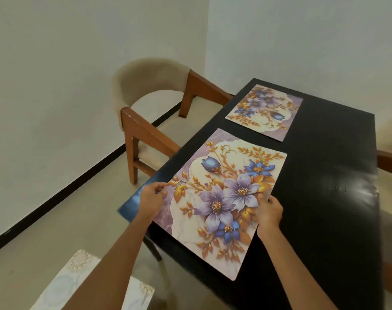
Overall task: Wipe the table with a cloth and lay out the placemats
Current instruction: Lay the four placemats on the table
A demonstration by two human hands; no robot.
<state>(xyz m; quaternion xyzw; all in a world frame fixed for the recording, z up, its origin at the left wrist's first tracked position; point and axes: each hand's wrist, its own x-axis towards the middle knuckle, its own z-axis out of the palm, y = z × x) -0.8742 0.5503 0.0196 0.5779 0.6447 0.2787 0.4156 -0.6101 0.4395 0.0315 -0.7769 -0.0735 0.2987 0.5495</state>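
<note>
Table (325,175): dark, glossy top; carries two mats along its left side.
Chair (145,104): at the table's left side, beside the far mat.
Near mat (222,198): lies on the table, left edge close to the table edge, slightly skewed to it.
Far mat (265,111): lies flat near the far corner, apart from the near mat.
Handling: the sheet looks thin, light, semi-stiff; likely slides easily on the gloss. Hold at opposite long edges.
Left hand (151,201): arm extended, fingers pinching the near mat's left edge.
Right hand (269,211): fingers closed on its right edge, thumb on top.
</note>
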